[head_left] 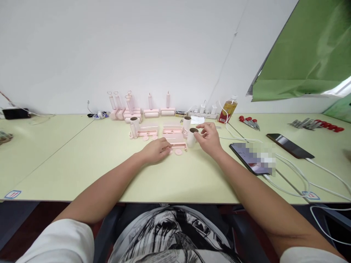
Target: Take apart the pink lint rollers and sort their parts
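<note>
My right hand (210, 138) is beside an upright white paper roll (191, 140), with thumb and fingers apart. Its thumb appears to touch the roll near the rim. Just left of that roll lies an open pink lint roller case (178, 147). My left hand (155, 150) rests low at the case's left end, fingers loosely bent and apart, close to a pink round cap that they partly cover. Another pink round cap (178, 152) lies flat in front of the case. Behind it is a second open pink case (172, 130), with another white roll (187, 122) upright alongside.
Another open pink case (148, 133) and a white roll (134, 125) stand to the left. Several pink lint rollers (151, 112) line the wall. A drink bottle (228, 109), red-handled tools (249, 122), phones (248, 159) and white cables (293, 168) lie to the right.
</note>
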